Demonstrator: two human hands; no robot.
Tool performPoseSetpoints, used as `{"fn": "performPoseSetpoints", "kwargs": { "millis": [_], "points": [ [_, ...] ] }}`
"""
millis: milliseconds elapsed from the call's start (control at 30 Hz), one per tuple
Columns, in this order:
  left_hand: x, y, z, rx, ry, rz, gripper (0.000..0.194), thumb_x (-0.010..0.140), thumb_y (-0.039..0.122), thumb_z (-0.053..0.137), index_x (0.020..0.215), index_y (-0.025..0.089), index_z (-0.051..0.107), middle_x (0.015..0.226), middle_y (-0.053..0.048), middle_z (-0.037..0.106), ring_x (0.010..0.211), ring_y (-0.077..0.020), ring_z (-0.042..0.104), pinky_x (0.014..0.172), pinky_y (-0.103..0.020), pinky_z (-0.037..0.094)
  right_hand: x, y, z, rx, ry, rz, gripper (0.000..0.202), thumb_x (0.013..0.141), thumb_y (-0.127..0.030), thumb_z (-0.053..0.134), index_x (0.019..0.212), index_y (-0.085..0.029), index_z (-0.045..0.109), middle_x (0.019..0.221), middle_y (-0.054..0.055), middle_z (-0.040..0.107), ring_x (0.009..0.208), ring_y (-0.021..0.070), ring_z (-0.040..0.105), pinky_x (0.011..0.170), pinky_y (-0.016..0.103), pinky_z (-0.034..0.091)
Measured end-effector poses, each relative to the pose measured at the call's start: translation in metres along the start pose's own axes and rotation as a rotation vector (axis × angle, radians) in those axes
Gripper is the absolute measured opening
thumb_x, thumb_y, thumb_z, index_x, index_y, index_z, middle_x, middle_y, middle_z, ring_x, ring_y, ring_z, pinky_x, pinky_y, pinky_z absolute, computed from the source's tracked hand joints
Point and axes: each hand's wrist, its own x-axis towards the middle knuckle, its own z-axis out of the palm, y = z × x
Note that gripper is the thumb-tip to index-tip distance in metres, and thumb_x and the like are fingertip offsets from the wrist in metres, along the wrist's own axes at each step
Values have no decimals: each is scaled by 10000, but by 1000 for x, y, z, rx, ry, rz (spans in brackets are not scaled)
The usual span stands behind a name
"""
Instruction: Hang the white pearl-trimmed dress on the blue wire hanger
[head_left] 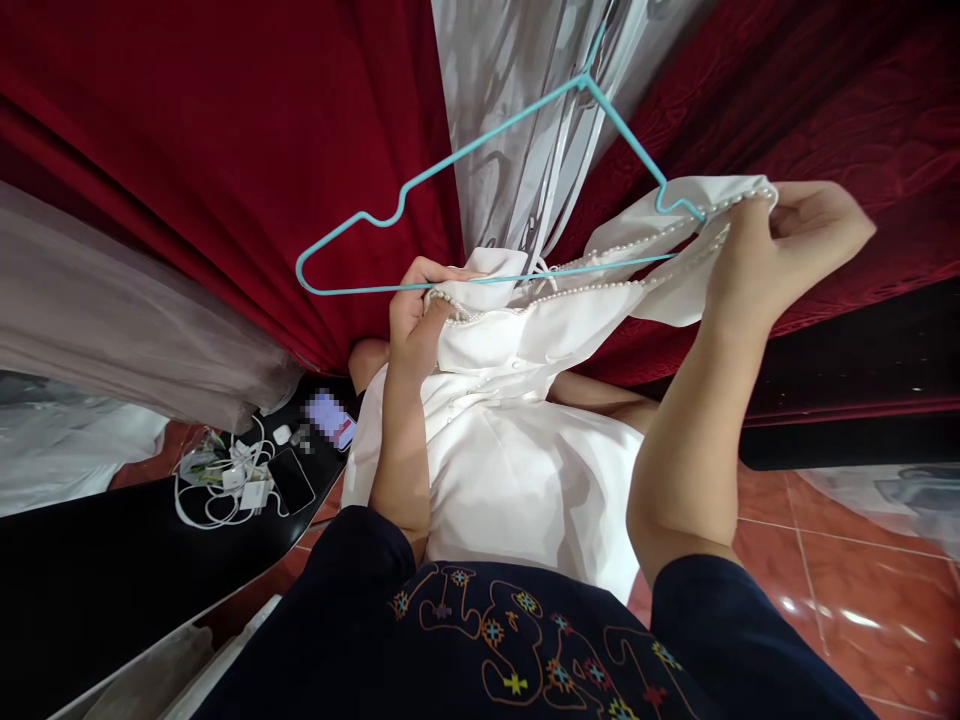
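A white dress (525,470) with pearl-beaded edging lies across my lap, its upper part lifted in front of me. My left hand (420,310) pinches one shoulder of it, fingers on top and thumb below, close to the hanger's bottom bar. Out to the right, my right hand (802,225) grips the other shoulder by its beaded edge and stretches it sideways. A light blue hanger (495,130) hangs above the dress. Its right end goes inside the dress's right shoulder, while its left end sticks out bare past my left hand.
Red drapes (225,150) hang ahead, with sheer white fabric (502,120) between them. At left, a black bench (97,560) bears a dark phone (291,482), a lit phone (330,418) and tangled white cables (217,500). Red floor tiles (832,570) show at right.
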Motion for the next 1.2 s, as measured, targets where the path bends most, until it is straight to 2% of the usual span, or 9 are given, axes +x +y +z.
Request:
{"fn": "performPoseSetpoints", "kwargs": {
  "millis": [100,233,333,467,533,667,833,1000,1200],
  "points": [
    [0,-4,2,-1,-2,11,408,910,651,742,944,247,701,893,-45,755,1000,-276,776,988,-445,586,-13,20,-9,-80,117,-27,105,886,-86,627,811,-151,658,793,45,618,735,152,591,717,310,427],
    [-1,-11,6,-1,21,-7,418,903,663,743,918,251,677,912,-47,750,1001,-271,774,991,-447,589,-48,21,-22,-59,64,-62,123,952,-274,622,868,-200,672,798,70,630,701,183,558,695,348,400],
    [-2,-13,9,13,37,-28,401,912,644,743,908,252,661,923,-41,757,974,-257,774,968,-432,592,-73,-4,-32,-9,-127,-51,203,958,-393,652,922,-210,734,812,80,683,706,180,589,677,347,429],
    [-4,-15,12,-20,62,-45,291,951,542,742,949,259,678,924,-25,765,979,-245,773,976,-422,593,-89,-57,-40,24,-605,-205,237,988,-419,636,1034,-247,792,966,65,774,866,191,709,817,350,555],
    [-4,-16,14,-51,60,-40,246,960,499,745,961,261,682,914,-16,763,971,-240,776,980,-420,597,-92,-79,-37,52,-669,-221,291,999,-443,619,1173,-264,769,1084,65,782,919,193,728,846,349,588],
    [-6,-16,16,-63,37,-44,240,971,494,727,950,259,684,941,-18,774,981,-242,779,955,-410,608,-97,-99,-19,101,-699,-152,448,1022,-516,571,1403,-292,645,1316,72,733,1029,197,739,879,341,609],
    [-4,-18,6,-33,27,-106,195,954,457,741,969,262,735,979,-24,781,983,-226,761,928,-367,594,-112,-94,-2,134,-630,-106,385,1075,-511,459,1192,-246,713,1066,36,759,879,137,712,809,285,572],
    [-2,-23,-27,198,15,-61,258,857,470,832,977,244,803,1031,-52,746,984,-214,705,896,-317,547,-115,-90,-1,137,-552,-97,343,1063,-495,496,1090,-234,718,914,12,716,749,107,631,725,259,518],
    [-5,-22,-70,351,250,5,300,819,469,863,941,224,742,905,-9,706,832,-162,653,784,-299,494,-106,-88,-5,95,-509,-84,335,1033,-519,526,982,-235,695,793,-1,621,658,107,520,640,265,456]
  ]
}}
